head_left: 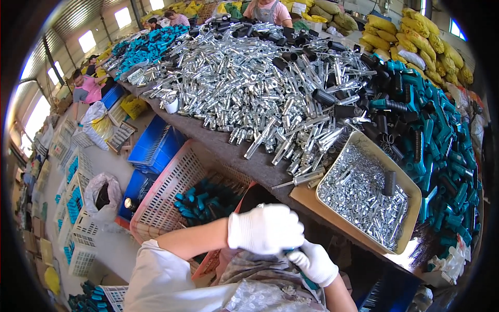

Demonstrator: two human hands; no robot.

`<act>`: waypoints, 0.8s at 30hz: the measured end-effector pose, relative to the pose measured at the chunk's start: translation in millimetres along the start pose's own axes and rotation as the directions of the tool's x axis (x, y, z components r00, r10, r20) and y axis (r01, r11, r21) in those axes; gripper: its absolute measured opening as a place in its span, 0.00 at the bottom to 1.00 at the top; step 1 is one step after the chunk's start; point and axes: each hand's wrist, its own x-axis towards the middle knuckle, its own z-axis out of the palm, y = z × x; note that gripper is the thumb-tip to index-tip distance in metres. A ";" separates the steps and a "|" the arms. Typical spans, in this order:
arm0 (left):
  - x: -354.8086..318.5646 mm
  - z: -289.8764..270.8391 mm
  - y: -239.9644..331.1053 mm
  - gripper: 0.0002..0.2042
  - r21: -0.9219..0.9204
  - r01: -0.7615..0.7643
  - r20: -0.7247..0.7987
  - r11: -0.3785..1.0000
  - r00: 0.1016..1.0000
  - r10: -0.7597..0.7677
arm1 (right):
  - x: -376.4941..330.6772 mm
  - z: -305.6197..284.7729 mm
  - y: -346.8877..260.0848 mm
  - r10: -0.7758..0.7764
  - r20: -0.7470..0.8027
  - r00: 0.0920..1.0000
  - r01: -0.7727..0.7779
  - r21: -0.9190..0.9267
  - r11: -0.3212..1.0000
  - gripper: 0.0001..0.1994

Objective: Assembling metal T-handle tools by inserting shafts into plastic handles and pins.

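Note:
Both my hands wear white knit gloves and meet close together in front of my body, below the table edge. My right hand (315, 263) is wrapped round a teal handle (305, 278), with part of its lower length showing beneath the palm. Just above it, my left hand (266, 229) is closed, back of the glove upward, near the handle's upper end. Whatever lies inside those left fingers is hidden. To the right of my hands, a cream tray (323, 204) contains small shiny metal parts and one black ribbed sleeve (390, 183).
Silver metal tubes (249, 78) are heaped across the table. Teal handles (442, 140) pile up on the right. A pink basket (156, 213) with teal pieces stands left of me, beside blue bins (156, 145). Other people (89, 88) work farther away; yellow sacks (416, 39) are stacked behind.

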 end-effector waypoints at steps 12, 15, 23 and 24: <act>-88.2 -42.7 -214.8 0.27 0.088 0.986 -0.365 0.140 0.162 -0.917 | -19.6 13.4 19.6 0.162 -0.071 0.984 -0.144 0.216 0.966 0.26; -87.6 -41.1 -224.5 0.24 0.148 0.969 -0.376 0.196 0.238 -0.895 | -21.9 10.7 18.0 0.064 -0.099 0.993 -0.038 0.250 0.968 0.32; -141.3 -28.4 -228.7 0.13 -0.158 0.808 -0.661 0.568 0.341 -0.669 | -27.9 6.4 -1.9 0.043 -0.212 0.976 0.045 0.396 0.917 0.27; -131.4 -14.2 -217.8 0.11 -0.449 0.656 -0.644 0.607 0.233 -0.729 | -27.7 4.5 -2.6 0.073 -0.239 0.968 0.021 0.370 0.929 0.27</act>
